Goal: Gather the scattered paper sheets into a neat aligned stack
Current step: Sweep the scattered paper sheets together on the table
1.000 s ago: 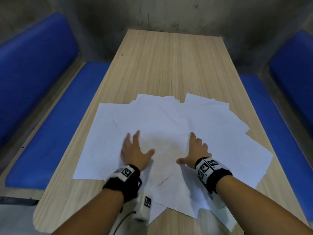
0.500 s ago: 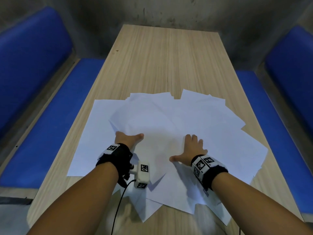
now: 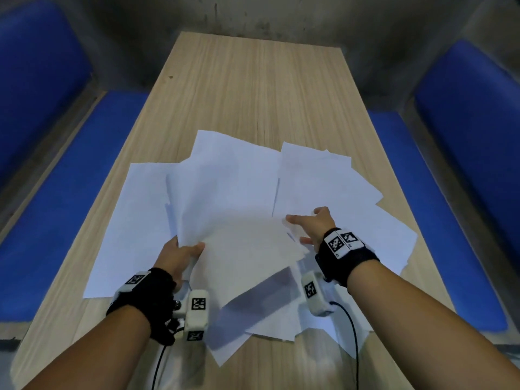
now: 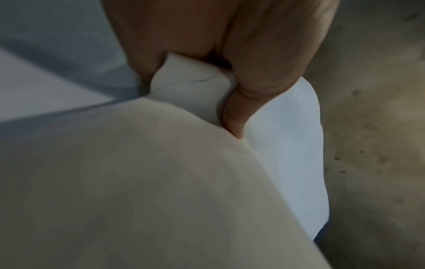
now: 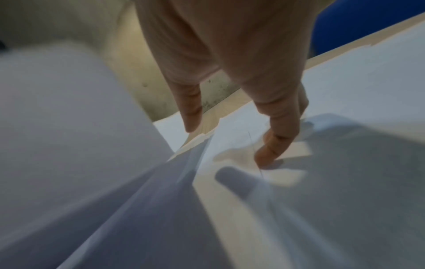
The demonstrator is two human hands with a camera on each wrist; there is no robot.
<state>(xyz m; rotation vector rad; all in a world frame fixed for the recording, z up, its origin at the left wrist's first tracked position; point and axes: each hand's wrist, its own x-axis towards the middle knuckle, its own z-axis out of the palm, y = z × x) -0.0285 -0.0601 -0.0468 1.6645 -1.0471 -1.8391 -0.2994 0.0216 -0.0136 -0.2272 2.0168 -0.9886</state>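
Note:
Several white paper sheets (image 3: pixel 332 187) lie fanned and overlapping on the wooden table (image 3: pixel 253 88). My left hand (image 3: pixel 184 250) pinches the near left edge of a few lifted sheets (image 3: pixel 233 220), which bow up above the others. In the left wrist view the thumb (image 4: pixel 236 112) and fingers clamp that curled paper edge (image 4: pixel 190 80). My right hand (image 3: pixel 308 225) is spread at the lifted sheets' right corner. In the right wrist view its fingertips (image 5: pixel 266 156) touch a flat sheet (image 5: pixel 356 91) and hold nothing.
Blue padded benches run along the left (image 3: pixel 56 198) and right (image 3: pixel 461 198) of the table. A grey concrete wall (image 3: pixel 281 15) closes the far end. The table's far half shows bare wood. Some sheets overhang toward the near edge (image 3: pixel 225 353).
Both hands lay flat on the sheets before. My left hand has since curled round the edge of a few sheets and raised them. The right hand slid to the right.

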